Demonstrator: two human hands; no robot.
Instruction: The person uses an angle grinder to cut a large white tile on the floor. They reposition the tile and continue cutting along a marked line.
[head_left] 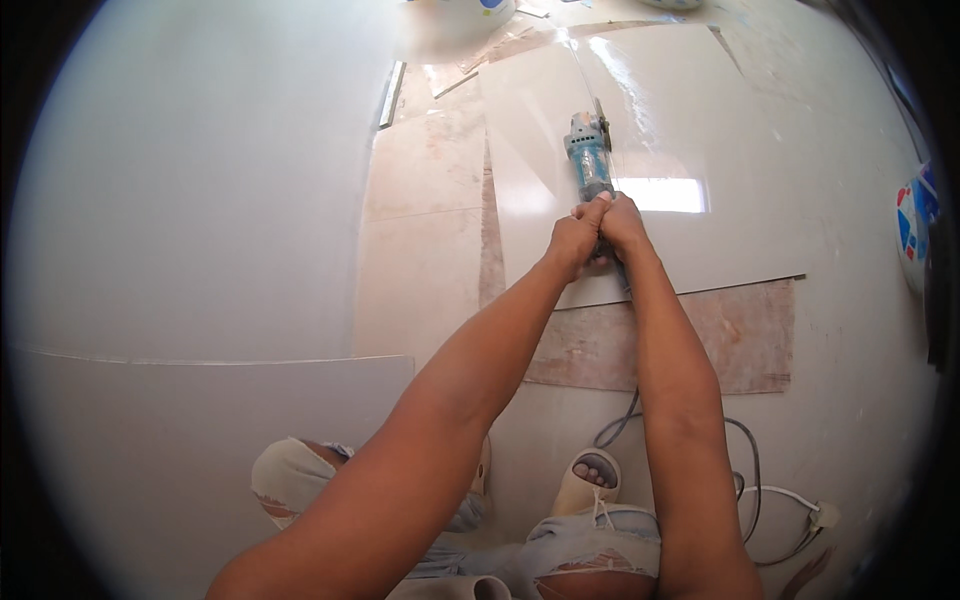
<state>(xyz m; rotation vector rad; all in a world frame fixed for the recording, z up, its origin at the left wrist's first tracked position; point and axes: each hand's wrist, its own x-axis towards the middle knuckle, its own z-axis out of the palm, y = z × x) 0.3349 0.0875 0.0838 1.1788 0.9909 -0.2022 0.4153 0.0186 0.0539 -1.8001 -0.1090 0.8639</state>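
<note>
Both my arms reach forward over a large glossy pale tile (700, 130). My left hand (576, 245) and my right hand (624, 224) are closed together around the rear body of a teal angle grinder (588, 160). Its grey head points away from me, and the disc (604, 126) stands on edge along the right side, at the tile's surface. A thin straight line runs across the tile beyond the disc. Whether the disc is spinning I cannot tell. My hands hide the grinder's rear end, and its grey cord (745, 440) emerges below them.
Reddish-stained boards (690, 335) lie under the tile. The cord loops past my sandalled foot (590, 475) to a plug connection (824, 516). A white bucket with coloured print (912, 230) stands right. A narrow strip (392, 95) lies far left, by the pale wall (220, 200).
</note>
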